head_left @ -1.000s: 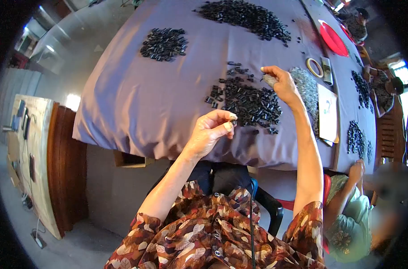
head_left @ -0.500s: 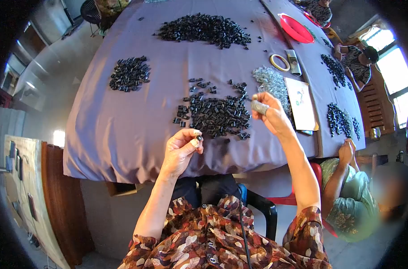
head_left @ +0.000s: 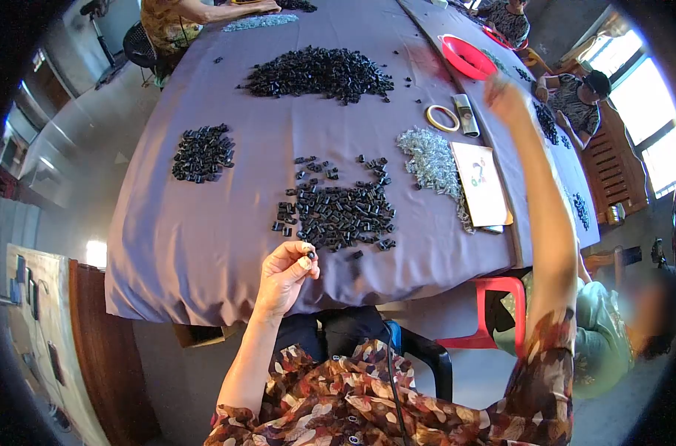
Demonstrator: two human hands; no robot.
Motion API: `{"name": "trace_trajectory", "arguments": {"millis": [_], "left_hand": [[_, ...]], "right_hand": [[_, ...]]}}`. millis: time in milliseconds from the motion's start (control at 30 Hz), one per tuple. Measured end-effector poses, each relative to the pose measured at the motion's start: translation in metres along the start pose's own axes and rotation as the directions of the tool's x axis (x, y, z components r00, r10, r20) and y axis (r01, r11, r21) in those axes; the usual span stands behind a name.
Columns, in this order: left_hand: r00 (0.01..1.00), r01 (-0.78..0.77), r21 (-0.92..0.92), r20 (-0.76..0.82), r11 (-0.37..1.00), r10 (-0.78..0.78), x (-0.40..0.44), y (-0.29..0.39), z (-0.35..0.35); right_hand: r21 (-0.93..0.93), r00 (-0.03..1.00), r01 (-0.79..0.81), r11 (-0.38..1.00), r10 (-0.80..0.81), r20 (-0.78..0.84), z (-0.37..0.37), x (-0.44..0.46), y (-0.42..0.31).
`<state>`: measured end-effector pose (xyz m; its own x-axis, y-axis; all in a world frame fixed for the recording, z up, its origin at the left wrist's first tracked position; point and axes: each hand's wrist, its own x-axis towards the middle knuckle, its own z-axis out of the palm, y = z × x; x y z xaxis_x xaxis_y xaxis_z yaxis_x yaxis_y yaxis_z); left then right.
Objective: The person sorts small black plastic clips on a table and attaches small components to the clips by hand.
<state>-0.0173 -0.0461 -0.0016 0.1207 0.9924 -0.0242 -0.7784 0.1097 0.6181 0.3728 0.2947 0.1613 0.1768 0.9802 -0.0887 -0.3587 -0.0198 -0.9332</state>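
My left hand (head_left: 282, 279) is above the table's near edge, thumb and fingers pinched around a small black plastic piece (head_left: 310, 255). Just beyond it lies a loose pile of similar black pieces (head_left: 345, 212). Reaching far out to the right, my right hand (head_left: 507, 104) is smeared by motion near a red basket (head_left: 457, 50). Its fingers are too blurred to read, and so is anything in them. Small clear or silvery parts (head_left: 431, 160) form a heap to the right of the black pieces.
A larger black heap (head_left: 319, 74) lies further back, a smaller one (head_left: 203, 154) at left. A tape roll (head_left: 430, 119), a grey packet (head_left: 466, 115) and a printed sheet (head_left: 481, 182) lie at right. Other people sit around the table; a red chair (head_left: 494, 285) stands beside me.
My right hand has swung from the black pile far out to the right, toward the red basket. My left hand keeps its pinch on the black piece. The view has shifted slightly.
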Motion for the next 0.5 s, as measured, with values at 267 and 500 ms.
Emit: {"name": "trace_trajectory", "arguments": {"millis": [267,500], "left_hand": [[1.0,-0.003,-0.001,-0.009,1.0,0.003,0.003,0.0,-0.002],[1.0,0.004,0.025,-0.007,1.0,-0.004,0.004,-0.001,-0.003]], "right_hand": [[-0.749,0.946,0.321,0.58,-0.151,0.288,0.077,-0.099,0.106],[-0.714,0.864,0.412,0.566,0.007,0.503,0.077,-0.228,0.178]]}}
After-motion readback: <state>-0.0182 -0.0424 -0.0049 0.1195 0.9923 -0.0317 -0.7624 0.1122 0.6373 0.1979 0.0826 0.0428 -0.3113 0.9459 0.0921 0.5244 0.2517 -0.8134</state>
